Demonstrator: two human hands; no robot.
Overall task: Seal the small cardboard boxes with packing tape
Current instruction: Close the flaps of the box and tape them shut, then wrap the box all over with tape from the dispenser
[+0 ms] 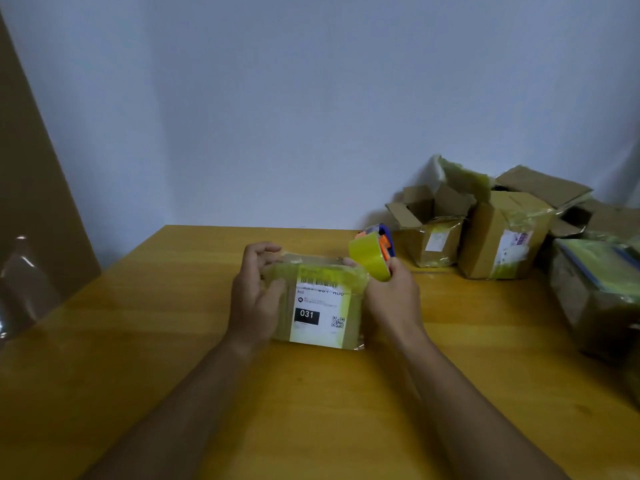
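A small cardboard box [317,303] with a white shipping label marked 031 sits in the middle of the wooden table [138,341]. My left hand [256,292] grips the box's left end, fingers curled over its top edge and thumb on the front face. My right hand [391,299] holds a tape dispenser [375,252] with a yellowish tape roll and an orange and blue frame, at the box's right end. The roll stands just above the box's top right corner. Yellowish tape covers parts of the box.
Several opened cardboard boxes [498,237] with torn tape stand at the table's back right, against the wall. Another taped box [595,292] lies at the right edge. A tall sheet of cardboard [31,188] leans at the left, with clear plastic film [20,289] below it.
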